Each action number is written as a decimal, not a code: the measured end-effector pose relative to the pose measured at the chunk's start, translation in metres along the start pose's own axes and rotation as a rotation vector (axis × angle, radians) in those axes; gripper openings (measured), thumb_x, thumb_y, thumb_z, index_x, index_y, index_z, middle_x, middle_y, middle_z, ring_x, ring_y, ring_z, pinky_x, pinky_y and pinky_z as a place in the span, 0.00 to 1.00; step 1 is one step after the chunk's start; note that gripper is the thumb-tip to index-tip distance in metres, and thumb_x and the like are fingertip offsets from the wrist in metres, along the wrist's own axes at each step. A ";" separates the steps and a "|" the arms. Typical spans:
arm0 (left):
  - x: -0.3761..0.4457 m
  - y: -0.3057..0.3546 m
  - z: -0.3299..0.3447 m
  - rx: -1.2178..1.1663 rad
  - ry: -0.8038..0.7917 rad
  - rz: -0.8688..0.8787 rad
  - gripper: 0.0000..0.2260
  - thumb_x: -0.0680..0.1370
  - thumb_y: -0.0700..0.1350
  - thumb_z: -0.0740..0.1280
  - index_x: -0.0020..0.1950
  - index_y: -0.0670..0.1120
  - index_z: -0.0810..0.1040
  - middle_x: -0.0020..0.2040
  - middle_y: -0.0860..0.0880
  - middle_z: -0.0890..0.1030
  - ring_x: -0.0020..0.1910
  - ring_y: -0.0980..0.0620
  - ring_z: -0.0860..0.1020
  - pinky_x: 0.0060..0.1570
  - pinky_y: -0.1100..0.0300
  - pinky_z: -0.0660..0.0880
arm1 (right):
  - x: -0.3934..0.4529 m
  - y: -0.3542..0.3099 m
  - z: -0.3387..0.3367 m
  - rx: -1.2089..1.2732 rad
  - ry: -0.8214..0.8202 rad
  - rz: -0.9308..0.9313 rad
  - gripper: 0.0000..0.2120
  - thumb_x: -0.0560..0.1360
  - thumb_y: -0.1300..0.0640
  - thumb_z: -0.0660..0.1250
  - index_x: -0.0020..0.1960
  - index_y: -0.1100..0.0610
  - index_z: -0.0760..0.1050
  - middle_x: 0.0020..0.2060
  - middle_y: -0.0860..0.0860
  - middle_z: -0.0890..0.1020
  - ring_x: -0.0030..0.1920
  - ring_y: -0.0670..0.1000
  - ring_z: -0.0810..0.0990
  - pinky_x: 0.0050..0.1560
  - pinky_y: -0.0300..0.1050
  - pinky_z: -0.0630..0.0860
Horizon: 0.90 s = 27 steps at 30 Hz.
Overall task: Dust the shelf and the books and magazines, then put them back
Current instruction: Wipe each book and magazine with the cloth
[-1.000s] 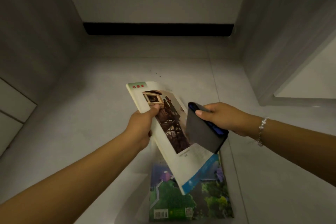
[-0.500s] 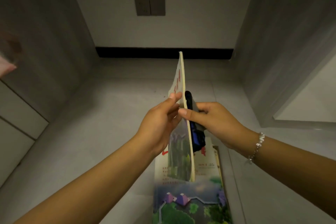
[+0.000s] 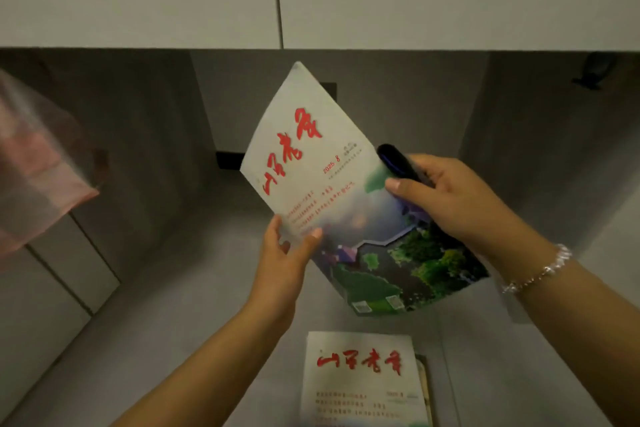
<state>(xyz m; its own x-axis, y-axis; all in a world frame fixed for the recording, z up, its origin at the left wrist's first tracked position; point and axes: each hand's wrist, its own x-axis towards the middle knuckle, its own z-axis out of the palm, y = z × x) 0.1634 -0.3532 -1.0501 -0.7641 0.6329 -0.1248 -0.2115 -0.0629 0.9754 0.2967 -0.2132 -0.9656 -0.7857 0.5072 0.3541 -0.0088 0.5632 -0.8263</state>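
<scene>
We see the left hand point(image 3: 282, 263) pinching a floppy magazine point(image 3: 332, 191); the right hand point(image 3: 450, 198) grips its far-right edge plus a dark cloth point(image 3: 394, 161). It may buckle and slip.

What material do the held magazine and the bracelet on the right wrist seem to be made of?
Held magazine: thin printed paper, apparently with a slightly glossy cover; it curves limply in the hands. Bracelet: small pale beads that glint, perhaps glass, crystal or plastic; too small to tell.

We list: held magazine point(image 3: 349, 198), white with red brush lettering, green-and-blue landscape print; lower magazine point(image 3: 360, 381), white, red lettering; cloth point(image 3: 394, 163), dark blue-black; bag point(image 3: 38, 170), translucent pink; shelf point(image 3: 173, 305), grey.
</scene>
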 end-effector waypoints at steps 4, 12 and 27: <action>0.012 0.027 -0.004 -0.054 0.026 0.086 0.37 0.74 0.47 0.69 0.78 0.52 0.51 0.73 0.48 0.66 0.68 0.46 0.70 0.64 0.46 0.71 | 0.013 -0.027 -0.016 0.091 0.044 -0.116 0.08 0.74 0.56 0.67 0.49 0.60 0.79 0.37 0.58 0.82 0.38 0.47 0.77 0.42 0.42 0.72; 0.022 0.105 0.001 -0.026 -0.026 0.488 0.24 0.76 0.37 0.67 0.70 0.51 0.70 0.55 0.53 0.82 0.53 0.56 0.81 0.47 0.60 0.80 | 0.027 -0.069 -0.046 0.269 0.257 -0.266 0.11 0.73 0.56 0.64 0.32 0.47 0.78 0.21 0.47 0.69 0.23 0.43 0.65 0.27 0.33 0.64; 0.025 0.238 0.034 -0.035 -0.333 0.699 0.21 0.71 0.44 0.65 0.64 0.52 0.73 0.52 0.49 0.84 0.50 0.50 0.82 0.39 0.60 0.79 | 0.074 -0.148 -0.122 0.591 0.580 -0.427 0.10 0.78 0.61 0.60 0.38 0.54 0.70 0.21 0.42 0.73 0.23 0.38 0.70 0.27 0.30 0.68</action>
<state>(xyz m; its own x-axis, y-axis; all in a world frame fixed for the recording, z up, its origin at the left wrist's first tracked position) 0.1144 -0.3259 -0.8145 -0.5048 0.6356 0.5841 0.2288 -0.5539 0.8005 0.3154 -0.1796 -0.7641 -0.2129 0.6701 0.7110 -0.6645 0.4342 -0.6082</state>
